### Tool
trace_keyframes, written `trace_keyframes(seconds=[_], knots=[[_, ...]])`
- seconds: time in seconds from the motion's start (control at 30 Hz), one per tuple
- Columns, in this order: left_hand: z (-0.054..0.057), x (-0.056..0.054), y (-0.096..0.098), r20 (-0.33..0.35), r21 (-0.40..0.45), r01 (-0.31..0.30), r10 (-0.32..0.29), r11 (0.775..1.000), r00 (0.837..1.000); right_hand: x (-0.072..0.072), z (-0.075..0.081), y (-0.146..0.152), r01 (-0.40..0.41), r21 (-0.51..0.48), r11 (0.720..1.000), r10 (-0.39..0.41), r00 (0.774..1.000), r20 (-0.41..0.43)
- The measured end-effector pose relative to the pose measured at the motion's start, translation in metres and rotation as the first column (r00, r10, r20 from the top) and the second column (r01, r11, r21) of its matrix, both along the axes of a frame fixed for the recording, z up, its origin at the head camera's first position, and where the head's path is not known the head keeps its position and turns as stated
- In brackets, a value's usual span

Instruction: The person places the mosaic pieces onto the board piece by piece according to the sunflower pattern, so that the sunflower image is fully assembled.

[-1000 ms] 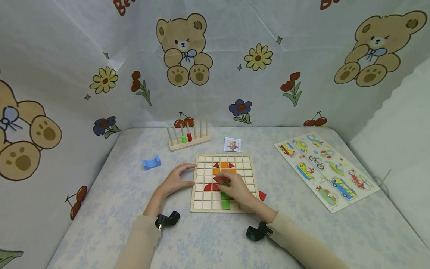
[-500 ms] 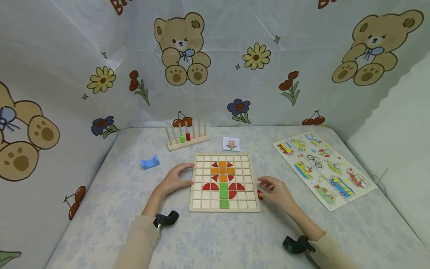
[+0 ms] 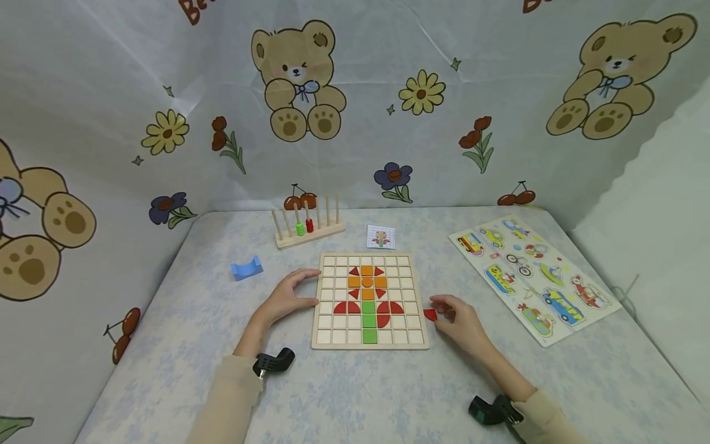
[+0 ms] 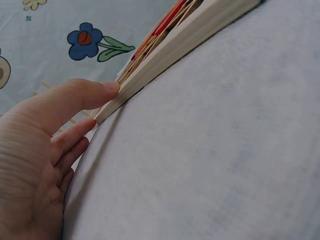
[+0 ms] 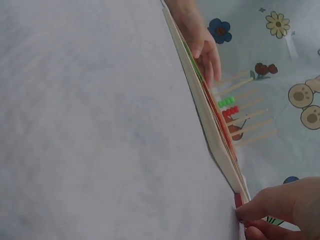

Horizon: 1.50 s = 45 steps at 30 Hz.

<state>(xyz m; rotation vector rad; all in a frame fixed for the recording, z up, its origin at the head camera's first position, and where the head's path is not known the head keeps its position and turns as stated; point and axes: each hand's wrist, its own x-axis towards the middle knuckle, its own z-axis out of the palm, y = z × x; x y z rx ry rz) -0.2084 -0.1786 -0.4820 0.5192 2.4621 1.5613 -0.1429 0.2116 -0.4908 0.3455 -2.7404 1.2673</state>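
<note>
A wooden grid board [image 3: 327, 337] lies flat, bearing a pattern of orange, red and green tiles. My left hand [image 3: 286, 296] rests at its left edge, thumb and index fingertips touching the frame with the fingers spread. In the left wrist view, the thumb [image 4: 85, 95] lies against the board's side. Just off the board's right edge, my right hand [image 3: 459, 320] pinches a red quarter-circle tile [image 3: 429, 314] between thumb and fingers. The right wrist view shows that red tile [image 5: 238, 201] at the thumb tip, its far part hidden.
Behind the board lies a small pattern card [image 3: 381, 237]. A wooden peg rack [image 3: 310, 235] with green and red beads stands at back left, near a blue curved block [image 3: 246, 268]. A vehicle picture board [image 3: 532, 277] lies at the right.
My right hand has moved from over the board to the table at its right, onto the red tile, which has turned slightly. The left hand stays at the board's edge.
</note>
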Motion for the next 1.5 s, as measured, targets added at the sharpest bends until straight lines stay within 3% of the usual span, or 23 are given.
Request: trace_keyframes(seconds=[0.2, 0.3, 0.5, 0.63, 0.73, 0.9, 1.03, 1.27, 1.5], knots=[[0.003, 0.002, 0.001, 0.004, 0.005, 0.004, -0.004, 1.0, 1.0, -0.005, 0.0, 0.002, 0.056, 0.007, 0.998, -0.056, 0.998, 0.012], [-0.003, -0.001, -0.001, 0.0, 0.004, 0.0, 0.0, 1.0, 1.0, -0.007, 0.006, -0.005, 0.05, -0.02, 0.999, -0.05, 0.999, 0.002], [-0.028, -0.015, -0.011, -0.019, 0.001, -0.005, 0.005, 1.0, 1.0, -0.007, 0.019, -0.053, -0.157, -0.078, 0.985, 0.155, 0.988, -0.024], [-0.028, -0.017, -0.013, -0.021, 0.007, -0.003, 0.003, 1.0, 1.0, -0.007, 0.02, -0.09, -0.294, -0.093, 0.951, 0.293, 0.956, -0.019], [-0.028, -0.018, -0.011, -0.014, 0.01, -0.005, 0.005, 1.0, 1.0, -0.008, 0.018, -0.109, -0.352, -0.06, 0.934, 0.352, 0.936, -0.013], [-0.03, -0.018, -0.005, 0.003, 0.019, 0.005, -0.005, 1.0, 1.0, -0.01, 0.013, -0.121, -0.344, 0.015, 0.939, 0.344, 0.939, 0.009], [-0.031, -0.019, -0.002, -0.002, 0.022, 0.012, -0.012, 1.0, 1.0, -0.011, 0.01, -0.12, -0.329, 0.006, 0.944, 0.329, 0.944, 0.014], [-0.033, -0.022, -0.004, -0.018, 0.039, 0.015, -0.015, 0.999, 1.0, -0.015, 0.009, -0.124, -0.375, -0.028, 0.926, 0.376, 0.927, 0.006], [-0.035, -0.02, -0.006, 0.0, 0.026, 0.007, -0.007, 1.0, 1.0, -0.018, 0.006, -0.127, -0.382, -0.035, 0.923, 0.383, 0.924, 0.016]])
